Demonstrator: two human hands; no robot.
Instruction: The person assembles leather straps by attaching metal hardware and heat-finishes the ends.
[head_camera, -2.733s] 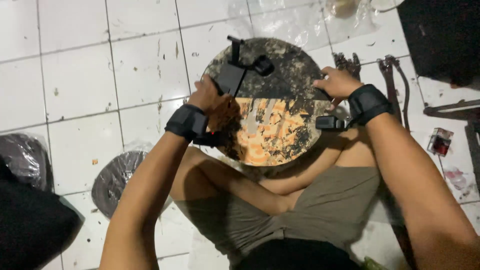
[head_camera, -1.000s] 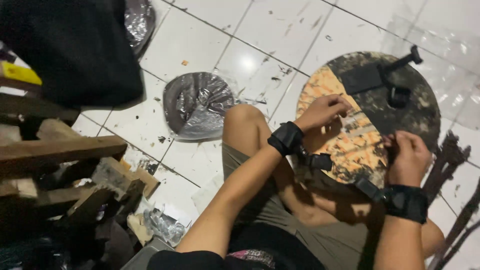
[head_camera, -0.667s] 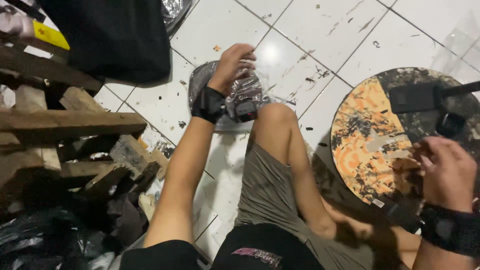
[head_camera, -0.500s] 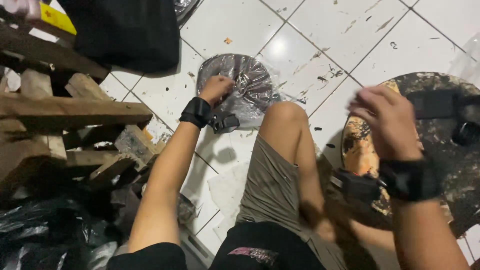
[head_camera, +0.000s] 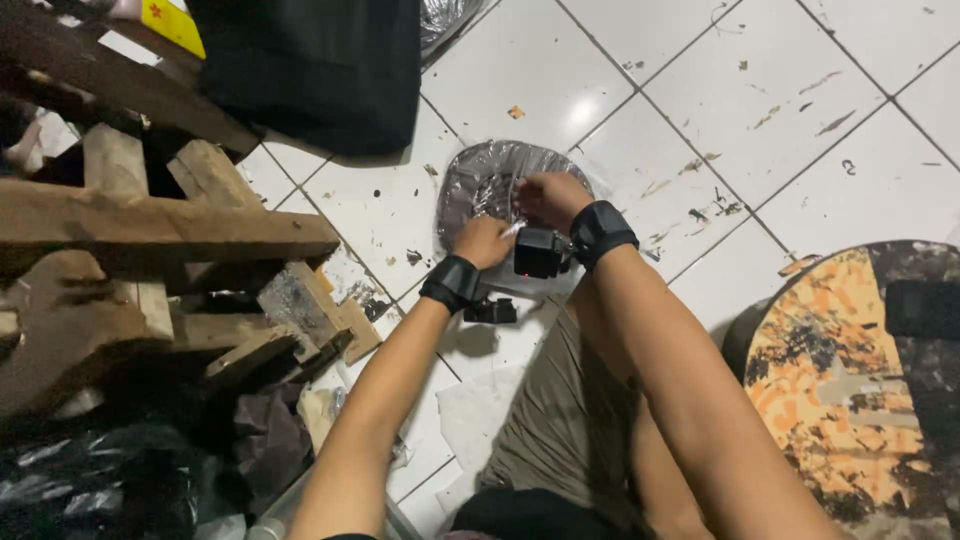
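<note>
A round dark object wrapped in shiny clear plastic (head_camera: 487, 184) lies on the white tiled floor (head_camera: 700, 110) in front of my knee. My left hand (head_camera: 483, 241) rests on its near edge with fingers curled, apparently pinching the plastic. My right hand (head_camera: 546, 197) grips the wrap just right of it. Both wrists wear black straps with small black boxes. At the right edge lies a round wooden disc (head_camera: 860, 380), orange and dark mottled, with a black strap across it; neither hand touches it.
A pile of rough wooden beams and offcuts (head_camera: 150, 240) fills the left side. A black bag (head_camera: 320, 70) lies at the top, with a second wrapped disc (head_camera: 445, 15) behind it. Crumpled black plastic (head_camera: 90, 480) sits at the lower left.
My view swung from the mottled disc to the left. My left hand reached the wrapped object first; my right hand left the mottled disc and joined it there.
</note>
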